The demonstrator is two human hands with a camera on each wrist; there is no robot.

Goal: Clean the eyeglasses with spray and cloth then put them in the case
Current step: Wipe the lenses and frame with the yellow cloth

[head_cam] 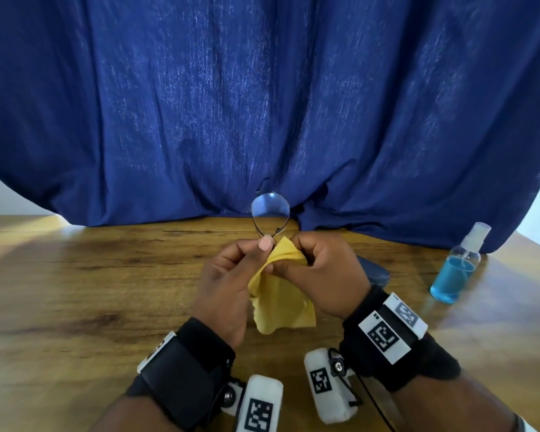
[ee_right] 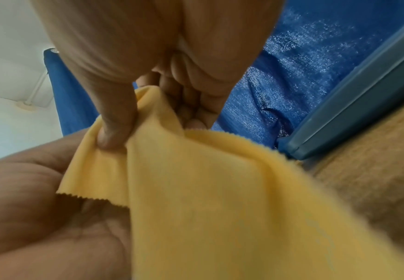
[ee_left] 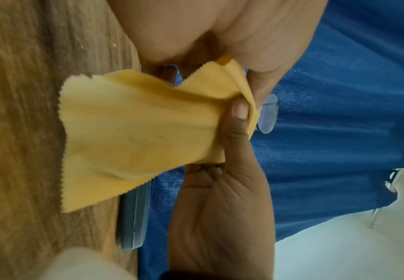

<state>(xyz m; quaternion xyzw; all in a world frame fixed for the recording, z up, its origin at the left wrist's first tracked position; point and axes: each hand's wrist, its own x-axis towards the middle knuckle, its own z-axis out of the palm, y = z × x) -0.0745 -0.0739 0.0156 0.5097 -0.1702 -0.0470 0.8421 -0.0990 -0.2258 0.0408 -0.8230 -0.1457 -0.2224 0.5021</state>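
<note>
Both hands are raised over the wooden table. My left hand pinches the thin metal frame of the eyeglasses beside the bridge, so one clear lens stands up above the fingers. My right hand pinches the yellow cloth between thumb and fingers where the other lens lies; that lens is hidden. The cloth hangs down loose, and a lens edge shows past it. In the right wrist view the thumb presses a fold of cloth.
A blue-grey glasses case lies on the table just behind my right wrist, seen too as the case and the case. A clear spray bottle of blue liquid stands at the right. A blue curtain hangs behind the table.
</note>
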